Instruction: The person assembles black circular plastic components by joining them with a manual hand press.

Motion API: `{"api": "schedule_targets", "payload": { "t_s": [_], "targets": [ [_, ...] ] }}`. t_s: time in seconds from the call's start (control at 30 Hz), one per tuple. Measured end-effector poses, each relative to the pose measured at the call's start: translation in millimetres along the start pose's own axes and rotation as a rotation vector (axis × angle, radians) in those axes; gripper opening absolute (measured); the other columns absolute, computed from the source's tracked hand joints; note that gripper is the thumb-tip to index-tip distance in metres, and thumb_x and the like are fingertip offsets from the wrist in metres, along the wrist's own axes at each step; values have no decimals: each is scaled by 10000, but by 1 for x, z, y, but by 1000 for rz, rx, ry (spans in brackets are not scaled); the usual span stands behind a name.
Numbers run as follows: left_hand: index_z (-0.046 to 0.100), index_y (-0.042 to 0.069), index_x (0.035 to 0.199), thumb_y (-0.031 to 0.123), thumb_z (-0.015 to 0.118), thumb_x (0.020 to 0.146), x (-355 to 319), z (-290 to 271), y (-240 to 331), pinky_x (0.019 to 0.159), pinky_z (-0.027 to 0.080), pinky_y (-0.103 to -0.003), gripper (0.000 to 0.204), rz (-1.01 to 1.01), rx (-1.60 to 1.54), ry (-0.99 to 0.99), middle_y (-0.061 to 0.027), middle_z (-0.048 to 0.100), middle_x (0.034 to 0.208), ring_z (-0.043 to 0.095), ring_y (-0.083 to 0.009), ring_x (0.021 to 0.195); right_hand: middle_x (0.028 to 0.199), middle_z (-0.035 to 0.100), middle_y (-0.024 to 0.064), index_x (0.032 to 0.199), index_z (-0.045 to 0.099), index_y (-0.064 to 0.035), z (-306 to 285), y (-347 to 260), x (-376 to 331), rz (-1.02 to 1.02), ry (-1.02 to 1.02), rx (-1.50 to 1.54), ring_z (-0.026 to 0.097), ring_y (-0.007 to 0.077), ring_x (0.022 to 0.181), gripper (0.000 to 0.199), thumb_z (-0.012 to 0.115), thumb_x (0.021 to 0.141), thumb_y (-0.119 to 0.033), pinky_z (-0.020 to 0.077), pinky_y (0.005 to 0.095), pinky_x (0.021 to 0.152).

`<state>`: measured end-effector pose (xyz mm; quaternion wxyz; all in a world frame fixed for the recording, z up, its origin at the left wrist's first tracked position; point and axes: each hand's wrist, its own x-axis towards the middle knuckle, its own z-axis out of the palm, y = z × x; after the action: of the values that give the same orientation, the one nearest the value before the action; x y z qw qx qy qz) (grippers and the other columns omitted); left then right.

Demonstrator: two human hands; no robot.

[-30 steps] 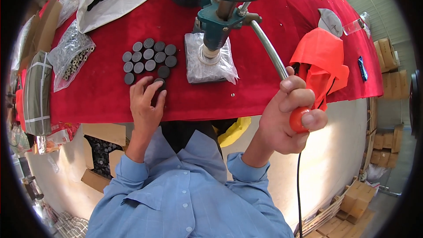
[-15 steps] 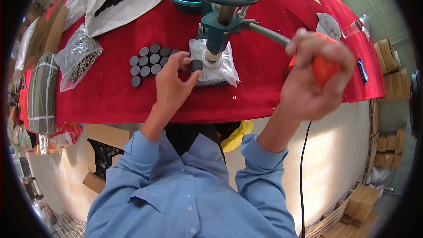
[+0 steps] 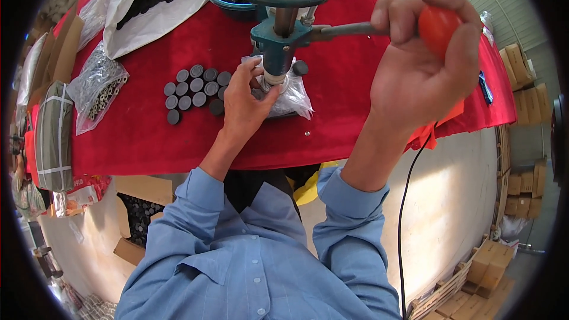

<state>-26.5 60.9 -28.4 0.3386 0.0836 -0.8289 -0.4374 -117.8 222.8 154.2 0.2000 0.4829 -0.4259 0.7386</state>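
Note:
My left hand (image 3: 246, 104) reaches under the head of the green hand press (image 3: 283, 35), thumb and fingers curled about its pale lower tip. Whatever lies between those fingertips is hidden. Beneath the tip is a clear plastic bag (image 3: 294, 104) on a dark base. With its fingers curled, my right hand (image 3: 415, 77) grips the red ball knob (image 3: 438, 28) on the press's grey lever (image 3: 347, 31). One black cap (image 3: 300, 68) sits just right of the press tip. Several dark round caps (image 3: 197, 85) stand in a cluster left of my left hand, a blacker cap (image 3: 216, 107) at their near edge.
The red tablecloth (image 3: 148, 142) covers the table. At its far side are a white sack (image 3: 133, 29) of black parts and a teal basin (image 3: 222, 1). A bag of small metal parts (image 3: 101, 89) lies left. A black cable (image 3: 404, 219) hangs at right.
My left hand has moved from holding a black cap beside the press to under its tip. The lever and right hand have swung upward in view. A black cap now shows right of the press.

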Motion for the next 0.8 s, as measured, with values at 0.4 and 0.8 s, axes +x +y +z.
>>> {"api": "schedule_targets", "payload": {
  "t_s": [0.4,0.8],
  "targets": [
    [527,28,1283,66,843,749,-2,4,-2,669,519,-310,622,98,16,24,-99,645,1015,583,-181,753,742,539,119,1132,525,-94,-22,-29,-64,5,-147,-93,561,267,697,377,405,1034,-438,435,479,810],
    [633,45,1149,78,817,782,-17,-36,-2,764,508,-353,412,145,178,111,-100,636,1073,592,-240,877,855,621,133,1103,526,-132,-17,-33,-111,15,2,-92,634,312,855,400,453,1036,-520,426,466,789]
  ]
}}
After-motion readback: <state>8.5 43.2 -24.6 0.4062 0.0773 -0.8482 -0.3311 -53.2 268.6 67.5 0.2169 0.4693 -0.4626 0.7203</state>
